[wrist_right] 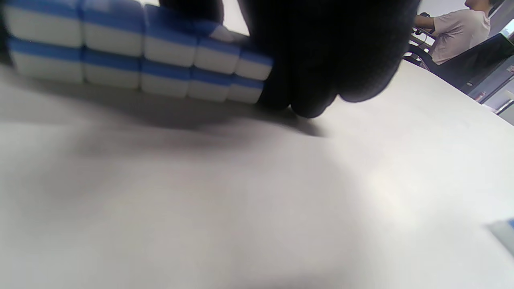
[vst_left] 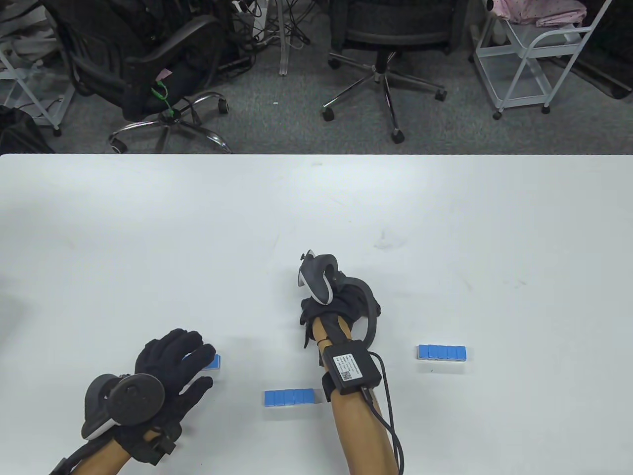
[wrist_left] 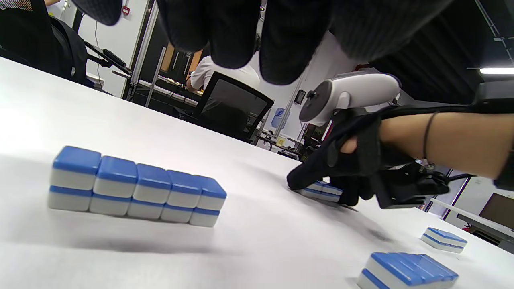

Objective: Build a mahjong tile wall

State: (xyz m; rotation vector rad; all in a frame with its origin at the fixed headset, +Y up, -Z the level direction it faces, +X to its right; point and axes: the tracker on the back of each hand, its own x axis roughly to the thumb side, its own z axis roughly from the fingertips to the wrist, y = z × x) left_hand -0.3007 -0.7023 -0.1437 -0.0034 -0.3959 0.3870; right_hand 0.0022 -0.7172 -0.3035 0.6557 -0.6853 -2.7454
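Observation:
Blue-backed white mahjong tiles stand in short two-high blocks on the white table [vst_left: 148,222]. My left hand [vst_left: 198,363] hovers with relaxed fingers [wrist_left: 257,48] just above one block [wrist_left: 136,188], which peeks out past the fingertips [vst_left: 214,362] in the table view. My right hand [vst_left: 341,302] is curled down over another two-high block [wrist_right: 132,52] near the table's middle. Its gloved fingers [wrist_right: 333,52] press the block's end, and the left wrist view shows the hand [wrist_left: 345,168] wrapped over those tiles [wrist_left: 321,190]. The table view hides that block under the hand.
Two more tile blocks lie near the front: one beside my right forearm [vst_left: 292,397] and one to the right [vst_left: 441,352]. Office chairs [vst_left: 385,44] and a white cart [vst_left: 534,59] stand on the floor beyond the table's far edge.

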